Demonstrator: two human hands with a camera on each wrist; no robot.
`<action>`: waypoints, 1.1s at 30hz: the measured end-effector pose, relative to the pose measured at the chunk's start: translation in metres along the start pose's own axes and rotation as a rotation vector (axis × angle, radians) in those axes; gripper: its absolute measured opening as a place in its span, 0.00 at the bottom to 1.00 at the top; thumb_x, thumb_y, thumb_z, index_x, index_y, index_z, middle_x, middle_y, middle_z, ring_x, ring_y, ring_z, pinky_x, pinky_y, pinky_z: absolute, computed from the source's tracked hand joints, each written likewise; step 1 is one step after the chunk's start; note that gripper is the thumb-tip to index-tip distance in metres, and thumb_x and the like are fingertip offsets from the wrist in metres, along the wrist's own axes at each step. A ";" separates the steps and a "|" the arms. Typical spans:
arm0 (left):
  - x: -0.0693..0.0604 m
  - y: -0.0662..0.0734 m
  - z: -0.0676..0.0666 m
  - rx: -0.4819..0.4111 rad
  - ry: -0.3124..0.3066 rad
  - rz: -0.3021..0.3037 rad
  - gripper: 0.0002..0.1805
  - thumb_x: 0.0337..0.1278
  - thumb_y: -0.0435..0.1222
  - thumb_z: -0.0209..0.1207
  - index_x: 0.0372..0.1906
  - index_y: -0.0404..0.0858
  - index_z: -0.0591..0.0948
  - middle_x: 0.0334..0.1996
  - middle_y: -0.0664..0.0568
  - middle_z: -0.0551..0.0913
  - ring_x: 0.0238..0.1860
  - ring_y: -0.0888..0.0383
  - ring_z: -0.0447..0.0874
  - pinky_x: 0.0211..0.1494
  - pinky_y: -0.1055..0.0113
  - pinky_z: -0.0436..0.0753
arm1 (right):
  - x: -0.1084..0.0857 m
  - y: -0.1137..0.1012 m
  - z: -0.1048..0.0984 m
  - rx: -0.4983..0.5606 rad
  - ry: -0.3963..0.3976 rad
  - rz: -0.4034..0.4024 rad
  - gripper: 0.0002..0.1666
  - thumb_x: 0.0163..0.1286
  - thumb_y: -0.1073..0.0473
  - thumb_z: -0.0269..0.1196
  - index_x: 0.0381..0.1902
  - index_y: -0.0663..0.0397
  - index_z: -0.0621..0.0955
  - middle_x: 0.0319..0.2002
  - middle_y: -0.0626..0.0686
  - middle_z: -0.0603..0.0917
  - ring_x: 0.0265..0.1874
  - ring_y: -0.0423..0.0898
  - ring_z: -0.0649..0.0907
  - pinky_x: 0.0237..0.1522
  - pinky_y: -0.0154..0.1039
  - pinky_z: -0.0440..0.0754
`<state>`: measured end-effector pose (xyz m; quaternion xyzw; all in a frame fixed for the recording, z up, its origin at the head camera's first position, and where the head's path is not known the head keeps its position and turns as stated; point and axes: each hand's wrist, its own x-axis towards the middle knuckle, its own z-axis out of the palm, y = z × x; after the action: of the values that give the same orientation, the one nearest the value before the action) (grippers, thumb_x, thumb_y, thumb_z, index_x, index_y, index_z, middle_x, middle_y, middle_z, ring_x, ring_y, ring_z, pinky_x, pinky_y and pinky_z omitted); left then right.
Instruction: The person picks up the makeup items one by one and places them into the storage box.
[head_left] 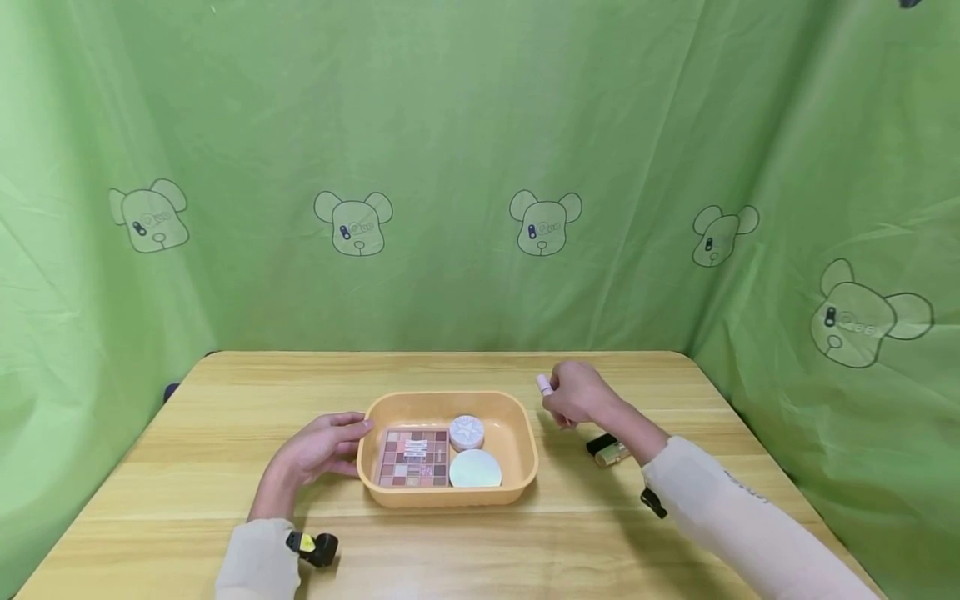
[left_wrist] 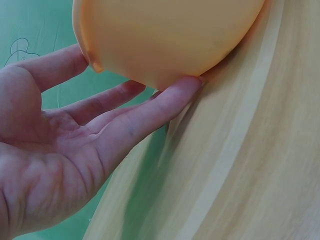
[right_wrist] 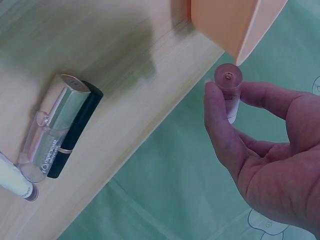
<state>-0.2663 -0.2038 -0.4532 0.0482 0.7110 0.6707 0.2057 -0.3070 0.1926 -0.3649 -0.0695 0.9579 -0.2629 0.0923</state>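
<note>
An orange plastic basin (head_left: 450, 497) stands on the table, holding an eyeshadow palette (head_left: 413, 458), a round embossed compact (head_left: 467, 432) and a plain pale round compact (head_left: 476, 469). My left hand (head_left: 326, 446) holds the basin's left end, one digit at the rim and other fingertips against the outer wall (left_wrist: 165, 40) lower down. To the right of the basin, raised over the table, my right hand (head_left: 576, 393) pinches a small pale pink lipstick tube (head_left: 544, 385) between thumb and fingers. Its round end (right_wrist: 228, 76) faces the right wrist camera.
On the table (head_left: 420, 550) near my right forearm lie a gold-and-clear lipstick tube (head_left: 612, 454) and a black tube (head_left: 600, 443) side by side. A white tube (right_wrist: 14, 177) lies beside them in the right wrist view. Green curtains (head_left: 450, 292) enclose the table's back and sides.
</note>
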 end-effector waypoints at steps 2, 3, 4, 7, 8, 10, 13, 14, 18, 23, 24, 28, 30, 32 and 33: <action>0.000 -0.001 0.000 -0.003 0.002 -0.001 0.39 0.75 0.42 0.54 0.75 0.21 0.53 0.67 0.23 0.69 0.63 0.35 0.79 0.56 0.48 0.89 | -0.001 -0.002 0.000 0.003 -0.003 -0.010 0.05 0.63 0.68 0.59 0.37 0.65 0.78 0.17 0.57 0.84 0.15 0.47 0.83 0.18 0.34 0.84; 0.000 -0.001 0.000 -0.007 0.003 -0.002 0.39 0.75 0.42 0.54 0.75 0.21 0.53 0.67 0.23 0.69 0.62 0.35 0.80 0.56 0.48 0.89 | -0.001 -0.003 0.000 0.000 -0.001 -0.017 0.05 0.63 0.68 0.59 0.37 0.65 0.78 0.17 0.57 0.83 0.15 0.47 0.83 0.17 0.34 0.84; 0.000 0.000 0.000 -0.006 -0.001 0.000 0.39 0.75 0.42 0.54 0.75 0.21 0.53 0.67 0.23 0.70 0.62 0.36 0.80 0.56 0.48 0.89 | -0.002 -0.004 0.000 0.002 0.001 -0.016 0.05 0.63 0.68 0.59 0.37 0.65 0.78 0.17 0.57 0.83 0.15 0.47 0.83 0.17 0.34 0.84; 0.001 -0.001 0.000 -0.006 -0.005 0.004 0.39 0.75 0.42 0.54 0.75 0.20 0.53 0.66 0.23 0.70 0.62 0.36 0.80 0.56 0.47 0.89 | -0.004 -0.006 0.000 -0.005 0.006 -0.023 0.05 0.62 0.68 0.59 0.37 0.65 0.78 0.16 0.56 0.83 0.14 0.46 0.82 0.17 0.33 0.83; 0.001 -0.001 0.000 -0.007 -0.005 0.003 0.39 0.75 0.42 0.54 0.75 0.20 0.53 0.66 0.23 0.70 0.61 0.36 0.81 0.56 0.47 0.89 | -0.004 -0.007 0.000 -0.003 0.007 -0.020 0.06 0.62 0.68 0.59 0.37 0.65 0.78 0.16 0.56 0.83 0.14 0.46 0.82 0.17 0.33 0.83; 0.001 -0.001 0.000 -0.003 -0.008 0.004 0.40 0.75 0.42 0.54 0.75 0.20 0.53 0.67 0.23 0.69 0.62 0.36 0.80 0.56 0.48 0.89 | -0.006 -0.009 0.000 0.006 0.005 -0.022 0.07 0.62 0.68 0.59 0.38 0.66 0.78 0.16 0.56 0.83 0.14 0.46 0.82 0.17 0.34 0.84; 0.001 0.000 0.001 -0.007 -0.004 0.002 0.40 0.75 0.42 0.54 0.75 0.20 0.53 0.67 0.23 0.70 0.62 0.36 0.80 0.56 0.48 0.89 | -0.008 -0.012 0.000 0.007 0.005 -0.030 0.08 0.62 0.69 0.59 0.40 0.67 0.77 0.16 0.56 0.83 0.14 0.47 0.83 0.18 0.36 0.86; 0.000 0.000 0.001 -0.005 -0.005 0.003 0.40 0.75 0.42 0.54 0.75 0.20 0.53 0.67 0.23 0.70 0.62 0.36 0.80 0.56 0.48 0.89 | -0.009 -0.013 0.000 0.005 0.007 -0.034 0.09 0.62 0.69 0.59 0.40 0.68 0.78 0.16 0.56 0.83 0.14 0.47 0.83 0.19 0.37 0.86; 0.000 0.000 0.001 -0.007 -0.004 0.002 0.40 0.75 0.42 0.54 0.75 0.20 0.52 0.67 0.23 0.69 0.62 0.35 0.80 0.56 0.47 0.89 | -0.011 -0.019 0.001 -0.012 0.014 -0.043 0.09 0.63 0.68 0.59 0.41 0.67 0.78 0.16 0.56 0.83 0.14 0.46 0.82 0.18 0.35 0.85; 0.000 0.000 0.000 -0.008 0.006 -0.007 0.40 0.75 0.42 0.54 0.75 0.21 0.53 0.67 0.23 0.69 0.62 0.36 0.80 0.56 0.48 0.89 | -0.012 -0.024 0.005 -0.057 0.019 -0.074 0.08 0.62 0.68 0.59 0.39 0.66 0.79 0.14 0.55 0.83 0.12 0.43 0.81 0.15 0.31 0.80; 0.000 0.000 -0.001 -0.008 0.009 -0.008 0.40 0.75 0.42 0.54 0.75 0.21 0.53 0.67 0.23 0.69 0.62 0.36 0.80 0.56 0.48 0.89 | -0.012 -0.026 0.006 -0.066 0.019 -0.078 0.07 0.61 0.68 0.59 0.38 0.65 0.79 0.14 0.55 0.83 0.12 0.43 0.81 0.15 0.30 0.79; 0.000 0.001 -0.001 -0.003 0.004 -0.007 0.40 0.75 0.42 0.54 0.75 0.20 0.52 0.67 0.23 0.69 0.62 0.36 0.80 0.56 0.48 0.89 | -0.014 -0.031 0.009 -0.068 0.022 -0.084 0.07 0.63 0.67 0.61 0.39 0.65 0.79 0.16 0.57 0.84 0.12 0.42 0.81 0.15 0.30 0.79; -0.001 0.001 -0.001 -0.006 0.004 -0.008 0.40 0.75 0.42 0.54 0.75 0.20 0.52 0.67 0.23 0.69 0.62 0.36 0.80 0.56 0.48 0.89 | -0.015 -0.034 0.011 -0.051 0.020 -0.080 0.07 0.64 0.67 0.62 0.39 0.66 0.79 0.17 0.57 0.84 0.13 0.42 0.81 0.15 0.30 0.81; -0.001 0.001 0.000 -0.006 0.002 -0.009 0.40 0.75 0.42 0.54 0.75 0.20 0.52 0.67 0.23 0.69 0.62 0.36 0.80 0.56 0.48 0.89 | -0.016 -0.036 0.014 -0.035 0.015 -0.079 0.07 0.65 0.67 0.63 0.39 0.66 0.80 0.17 0.57 0.84 0.13 0.43 0.81 0.15 0.31 0.81; -0.002 0.001 0.000 -0.007 0.004 -0.011 0.40 0.75 0.42 0.54 0.76 0.20 0.52 0.67 0.23 0.69 0.62 0.36 0.80 0.56 0.48 0.89 | -0.016 -0.037 0.015 -0.029 0.015 -0.078 0.07 0.65 0.67 0.63 0.39 0.67 0.80 0.18 0.57 0.84 0.13 0.43 0.81 0.15 0.31 0.82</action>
<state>-0.2650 -0.2038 -0.4517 0.0423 0.7092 0.6722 0.2083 -0.2848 0.1567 -0.3562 -0.1061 0.9588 -0.2529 0.0739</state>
